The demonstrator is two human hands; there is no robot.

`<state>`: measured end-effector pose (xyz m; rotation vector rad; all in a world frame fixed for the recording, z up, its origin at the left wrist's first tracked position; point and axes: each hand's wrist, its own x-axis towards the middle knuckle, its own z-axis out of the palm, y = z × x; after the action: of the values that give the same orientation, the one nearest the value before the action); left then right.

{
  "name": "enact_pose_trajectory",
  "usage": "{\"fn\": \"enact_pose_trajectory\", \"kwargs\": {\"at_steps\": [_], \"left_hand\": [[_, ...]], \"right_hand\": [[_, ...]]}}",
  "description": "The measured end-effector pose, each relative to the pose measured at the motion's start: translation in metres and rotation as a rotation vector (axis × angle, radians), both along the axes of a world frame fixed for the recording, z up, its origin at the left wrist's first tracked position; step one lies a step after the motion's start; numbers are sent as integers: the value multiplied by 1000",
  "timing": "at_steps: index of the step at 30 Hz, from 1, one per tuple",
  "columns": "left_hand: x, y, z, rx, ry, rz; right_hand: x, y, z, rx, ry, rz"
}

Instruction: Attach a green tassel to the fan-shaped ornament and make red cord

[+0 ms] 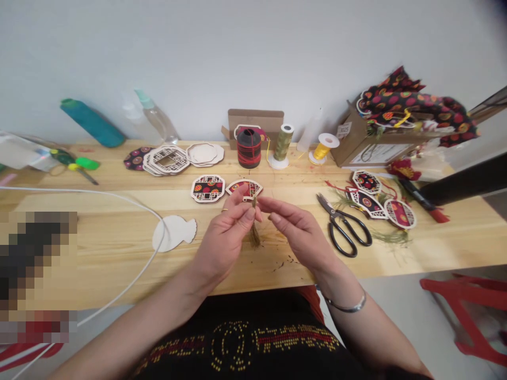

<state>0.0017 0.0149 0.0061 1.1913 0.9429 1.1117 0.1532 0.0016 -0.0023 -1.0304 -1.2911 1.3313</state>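
Two hands of mine work over the table [277, 274]: my left hand [217, 240] pinches the top of an olive tassel [254, 237] between thumb and fingers, while my right hand [307, 232] curves loosely beside it; whether its fingertips hold a thread, I cannot tell. The tassel hangs near the fan-shaped ornament [253, 186]. A firm pinch high up, strands left straight, should limit slipping. Scissors [345, 227] lie to my right; leftward, a white cable [79, 189] crosses a pale flat piece [170, 237] and could snag my forearm.
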Motion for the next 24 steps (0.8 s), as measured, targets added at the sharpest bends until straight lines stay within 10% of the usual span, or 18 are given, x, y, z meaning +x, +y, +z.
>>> {"fn": "enact_pose_trajectory", "kwargs": {"at_steps": [9,24], "left_hand": [[-1,-1,2,-120,-154,-44],[-13,19,7,-321,-545,172]], "right_hand": [[-12,1,4,-93,153,168],[18,9,-3,-7,-314,-118]]}}
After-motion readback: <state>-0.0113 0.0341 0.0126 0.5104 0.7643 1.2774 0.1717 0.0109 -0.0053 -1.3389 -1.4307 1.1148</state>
